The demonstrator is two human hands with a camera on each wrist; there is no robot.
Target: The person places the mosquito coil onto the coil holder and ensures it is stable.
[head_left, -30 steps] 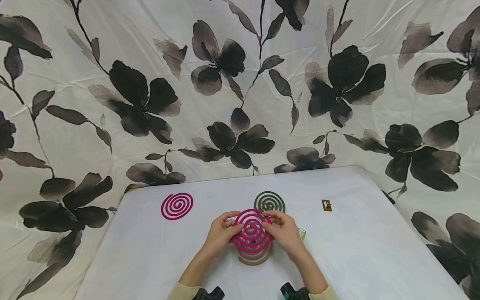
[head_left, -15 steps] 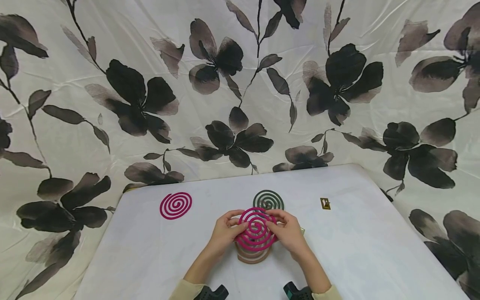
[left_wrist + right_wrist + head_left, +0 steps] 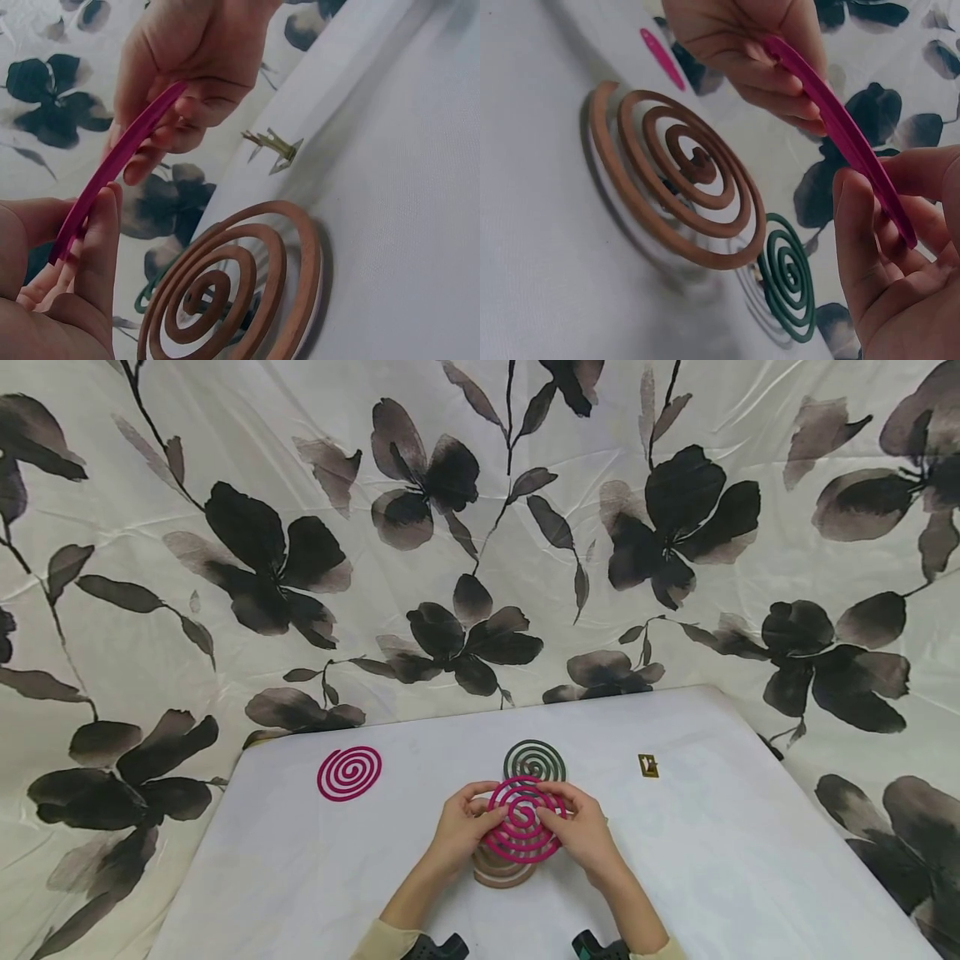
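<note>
A pink mosquito coil [image 3: 522, 817] is held up between both hands, seen nearly edge-on in the wrist views. My left hand [image 3: 459, 827] pinches its left edge with thumb and fingers; my right hand [image 3: 587, 831] pinches the right edge. Below it, a brown mosquito coil [image 3: 607, 150] sits raised above the table, partly hidden in the head view. Just behind the held coil is a green mosquito coil [image 3: 534, 770], its near edge covered. A small metal coil stand [image 3: 279, 150] shows beyond the brown coil in the left wrist view.
On the white table [image 3: 720, 860], a second pink mosquito coil [image 3: 349, 773] lies at the back left. A small gold metal stand [image 3: 648, 766] lies toward the back right. Behind the table hangs a flowered cloth [image 3: 480, 527].
Both hands have shifted slightly right in the head view, carrying the pink mosquito coil with them. The view itself has drifted a little. Both grips stay the same.
</note>
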